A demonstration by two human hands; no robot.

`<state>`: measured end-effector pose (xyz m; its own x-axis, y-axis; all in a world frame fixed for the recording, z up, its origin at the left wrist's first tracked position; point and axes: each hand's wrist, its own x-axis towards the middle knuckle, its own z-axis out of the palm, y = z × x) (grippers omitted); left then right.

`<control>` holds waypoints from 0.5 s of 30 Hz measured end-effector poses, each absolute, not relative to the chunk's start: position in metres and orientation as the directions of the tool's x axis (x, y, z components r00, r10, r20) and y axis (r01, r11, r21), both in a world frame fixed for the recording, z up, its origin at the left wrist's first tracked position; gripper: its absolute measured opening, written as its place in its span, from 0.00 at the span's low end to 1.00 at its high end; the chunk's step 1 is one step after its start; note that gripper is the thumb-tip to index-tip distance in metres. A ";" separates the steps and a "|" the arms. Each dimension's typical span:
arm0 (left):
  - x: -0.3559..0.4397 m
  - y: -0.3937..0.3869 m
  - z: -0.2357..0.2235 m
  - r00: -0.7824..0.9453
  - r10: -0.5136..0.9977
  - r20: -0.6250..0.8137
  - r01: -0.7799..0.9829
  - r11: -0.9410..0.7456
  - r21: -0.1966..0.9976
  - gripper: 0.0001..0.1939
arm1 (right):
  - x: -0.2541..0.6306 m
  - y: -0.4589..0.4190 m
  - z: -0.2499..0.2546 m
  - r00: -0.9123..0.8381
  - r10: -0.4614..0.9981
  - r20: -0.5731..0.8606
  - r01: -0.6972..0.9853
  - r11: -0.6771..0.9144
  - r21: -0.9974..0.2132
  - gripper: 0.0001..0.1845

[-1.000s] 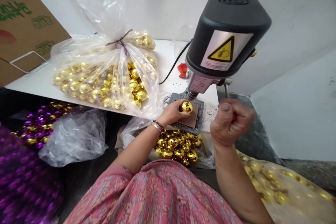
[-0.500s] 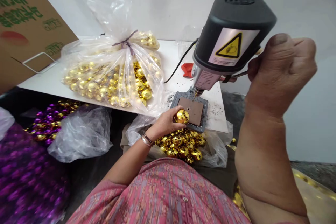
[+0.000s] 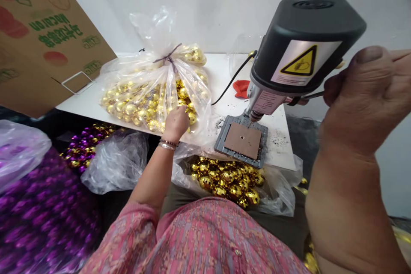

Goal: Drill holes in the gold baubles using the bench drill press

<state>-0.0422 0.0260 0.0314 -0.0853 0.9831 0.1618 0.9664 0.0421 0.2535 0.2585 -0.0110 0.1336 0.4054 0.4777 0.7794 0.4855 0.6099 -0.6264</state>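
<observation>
My left hand [image 3: 176,122] is curled at the torn side of a tied clear plastic bag [image 3: 154,81], beside the faceted gold balls [image 3: 182,93] showing there. Its fingers are turned away, so I cannot make out what is in them. My right hand [image 3: 366,90] is closed round the feed lever [image 3: 316,94] of a small drill press [image 3: 316,30], raised beside the motor housing. Under the drill bit [image 3: 251,124] lies a brown pad [image 3: 242,139] with a hole, on the grey base plate [image 3: 218,141]. No ball rests on the pad.
An open plastic bag of gold balls [image 3: 224,177] sits in front of the base, at my lap. A carton [image 3: 48,43] stands at left, above a bag of purple balls [image 3: 51,222]. A black cable [image 3: 233,75] and red piece [image 3: 240,88] lie behind. Dark shavings litter the white table [image 3: 284,154].
My right hand rose with the lever, and the drill bit lifted off the ball. My left hand drew the gold ball off the pad, then moved left to the tied bag. The view shifted.
</observation>
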 end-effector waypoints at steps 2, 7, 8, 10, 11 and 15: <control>-0.042 0.038 0.029 -0.034 0.999 -0.005 0.996 0.034 0.083 0.18 | 0.257 -0.013 0.135 0.409 0.482 0.775 0.517 0.577 -0.632 0.30; -0.030 0.047 0.011 0.014 0.997 -0.080 1.000 -0.016 -0.025 0.21 | 0.254 -0.016 0.135 0.449 0.503 0.739 0.499 0.545 -0.674 0.27; -0.028 0.047 0.009 0.010 0.998 -0.066 1.000 -0.010 0.001 0.20 | 0.254 -0.017 0.134 0.455 0.503 0.735 0.483 0.554 -0.678 0.26; -0.028 0.047 0.009 -0.010 1.000 -0.030 0.993 0.013 0.114 0.19 | 0.253 -0.019 0.133 0.453 0.489 0.746 0.475 0.575 -0.666 0.25; -0.030 0.045 0.011 -0.028 1.000 -0.006 0.977 0.029 0.210 0.20 | 0.253 -0.020 0.132 0.447 0.481 0.754 0.481 0.581 -0.656 0.25; -0.039 0.023 0.026 -0.086 0.995 0.047 0.626 0.017 0.780 0.29 | 0.256 -0.016 0.134 0.470 0.501 0.727 0.497 0.530 -0.687 0.23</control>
